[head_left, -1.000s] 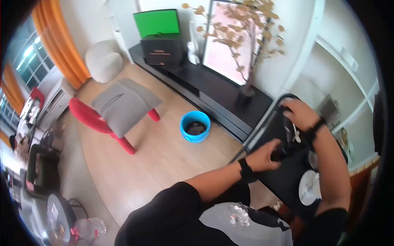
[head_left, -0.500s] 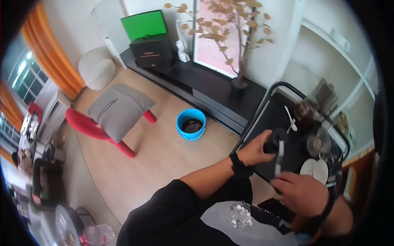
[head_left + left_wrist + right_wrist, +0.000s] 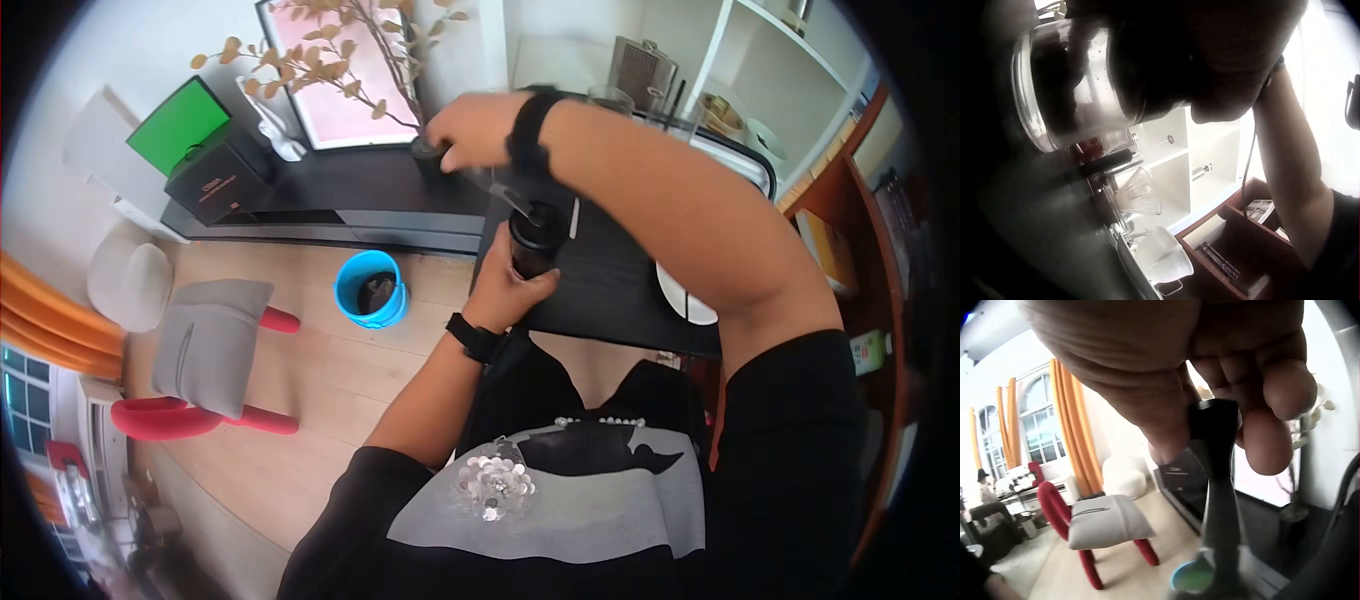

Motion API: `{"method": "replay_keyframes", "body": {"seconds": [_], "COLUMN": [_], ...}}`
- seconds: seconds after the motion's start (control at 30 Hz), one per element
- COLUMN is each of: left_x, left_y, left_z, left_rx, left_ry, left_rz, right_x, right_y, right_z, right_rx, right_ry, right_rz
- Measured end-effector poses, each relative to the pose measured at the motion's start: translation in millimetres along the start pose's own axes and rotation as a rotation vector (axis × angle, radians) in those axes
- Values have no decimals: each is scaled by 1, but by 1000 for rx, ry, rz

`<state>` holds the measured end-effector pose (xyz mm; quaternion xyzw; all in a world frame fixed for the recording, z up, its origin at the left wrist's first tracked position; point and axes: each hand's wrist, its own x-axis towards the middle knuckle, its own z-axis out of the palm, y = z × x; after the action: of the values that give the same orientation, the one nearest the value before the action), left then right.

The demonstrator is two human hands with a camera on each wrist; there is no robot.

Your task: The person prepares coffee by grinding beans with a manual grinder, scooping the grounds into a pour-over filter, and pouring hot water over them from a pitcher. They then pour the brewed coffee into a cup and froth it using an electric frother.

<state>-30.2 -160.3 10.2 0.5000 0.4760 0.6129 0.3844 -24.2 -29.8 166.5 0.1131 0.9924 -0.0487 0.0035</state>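
My left hand (image 3: 508,292) grips the black body of a hand coffee grinder (image 3: 537,248), held over the near left part of a black trolley top (image 3: 615,300). In the left wrist view the grinder's clear jar (image 3: 1088,81) shows dark contents. A metal crank (image 3: 505,190) runs from its top to my right hand (image 3: 480,130), which is farther away and to the left. Close up in the right wrist view, thumb and fingers hold the crank's black knob (image 3: 1213,422). My right forearm hides part of the trolley.
On the trolley a white dish (image 3: 690,300) shows beneath my right arm. To the left on the floor stand a blue bucket (image 3: 352,268) and a red-legged chair with a grey cushion (image 3: 212,340). A long black cabinet (image 3: 330,205) with a leafy plant (image 3: 350,80) lies beyond.
The right hand has swung round with the crank, from far side to near side and back to far left. The left hand keeps holding the grinder. The head view has turned rightward.
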Motion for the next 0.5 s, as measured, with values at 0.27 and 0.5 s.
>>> {"method": "replay_keyframes", "body": {"seconds": [0.27, 0.5], "left_x": [-3, -2], "left_y": [-3, -10], "left_z": [6, 5], "left_rx": [-215, -235], "left_ry": [42, 1], "left_rz": [24, 72], "right_x": [-155, -210], "right_y": [47, -77], "right_z": [-9, -15], "right_rx": [-106, 210], "right_ry": [31, -222], "right_rz": [238, -33]}}
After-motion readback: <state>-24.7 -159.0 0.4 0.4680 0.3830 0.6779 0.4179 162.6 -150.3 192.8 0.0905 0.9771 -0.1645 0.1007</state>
